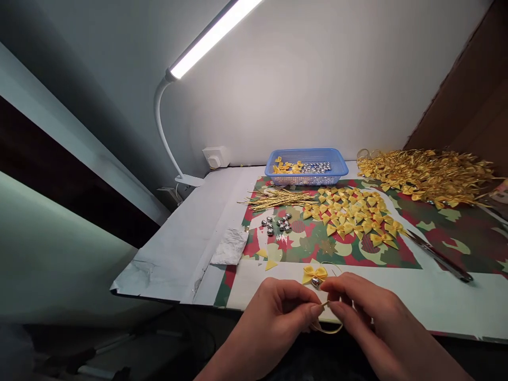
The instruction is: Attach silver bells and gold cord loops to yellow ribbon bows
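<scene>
At the table's front edge my left hand (283, 317) pinches a thin gold cord (331, 332) between thumb and forefinger. My right hand (367, 309) is closed on the same cord a short way to the right, and a loop of it hangs below the fingers. Just beyond the fingertips is a yellow ribbon bow (314, 273) with a silver bell (316, 282) at its middle. Whether the right fingers touch the bell I cannot tell. A thin strand curves up behind the bow. Parts of the cord are hidden by the fingers.
Several yellow bows (353, 211) lie beyond my hands, with gold cords (280, 198) and loose silver bells (283, 223) to their left. Behind stands a blue basket (337, 172); a gold pile (428, 172) is at right. Scissors (440, 256), crumpled paper (230, 246) and a lamp (161, 119) flank these.
</scene>
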`<state>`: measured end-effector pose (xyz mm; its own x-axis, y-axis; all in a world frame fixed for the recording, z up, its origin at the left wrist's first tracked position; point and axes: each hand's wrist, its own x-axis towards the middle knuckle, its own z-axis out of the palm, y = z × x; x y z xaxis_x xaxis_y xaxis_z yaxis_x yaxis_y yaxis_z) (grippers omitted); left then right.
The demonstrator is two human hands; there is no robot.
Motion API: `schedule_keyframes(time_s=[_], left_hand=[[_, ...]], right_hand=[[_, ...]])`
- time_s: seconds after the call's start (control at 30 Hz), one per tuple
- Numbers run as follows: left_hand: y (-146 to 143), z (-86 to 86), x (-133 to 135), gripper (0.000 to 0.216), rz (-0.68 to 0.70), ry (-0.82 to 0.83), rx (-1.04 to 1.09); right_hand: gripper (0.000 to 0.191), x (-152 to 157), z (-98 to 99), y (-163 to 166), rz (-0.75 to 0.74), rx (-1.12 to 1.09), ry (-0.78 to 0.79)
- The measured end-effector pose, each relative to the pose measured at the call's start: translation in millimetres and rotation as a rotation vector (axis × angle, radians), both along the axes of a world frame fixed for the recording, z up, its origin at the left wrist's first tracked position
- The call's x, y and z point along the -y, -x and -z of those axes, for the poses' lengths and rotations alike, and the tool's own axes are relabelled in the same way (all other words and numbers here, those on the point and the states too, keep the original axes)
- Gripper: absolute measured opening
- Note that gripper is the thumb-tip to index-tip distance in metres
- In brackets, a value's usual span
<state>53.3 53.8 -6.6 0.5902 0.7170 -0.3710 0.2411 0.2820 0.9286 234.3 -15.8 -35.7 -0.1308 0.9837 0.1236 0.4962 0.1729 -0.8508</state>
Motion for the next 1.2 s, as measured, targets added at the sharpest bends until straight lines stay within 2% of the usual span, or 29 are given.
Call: schedule_keyframes(time_s=[0.13, 0.23, 0.33, 0.47, 0.57, 0.67, 0.87, 1.1, 1.2], left_hand=[[1, 0.7, 3, 0.017, 0.007, -0.095, -0.036], [2, 2.4, 3, 0.016, 0.039, -0.182, -0.096], [0, 1.9, 0, 0.018, 0.057, -0.331, -0.174], [-2, -1.1, -7, 0.017, 0.044, -0.46, -0.23], [-1, -1.2, -12, 0.015, 0.038, -0.45, -0.154], [4, 1.4, -16, 0.015, 0.009, -0.428, -0.097], [12, 10.1, -24, 0.011, 0.005, -0.377, -0.125], [9, 10.3, -27, 0.006, 0.041, -0.174, -0.006], [7, 8.7, -25, 0.008, 0.036, -0.149, 0.058]], right_hand=[[0.016, 2, 1.0, 3, -0.002, 0.031, 0.027], [0.022, 0, -0.4, 2, -0.036, 0.061, -0.001], [0.024, -5, 1.1, -2, -0.037, 0.061, -0.029], [0.022, -15, 12.3, -11, 0.167, 0.127, -0.108], [0.022, -25, 20.6, -14, 0.279, 0.238, -0.11], [0.019, -32, 23.7, -7, 0.283, 0.305, -0.073], [0.016, -39, 25.9, 7, 0.265, 0.364, -0.064], [0.017, -29, 29.5, 12, 0.261, 0.299, -0.237], [0.017, -24, 28.0, 16, 0.247, 0.273, -0.312]])
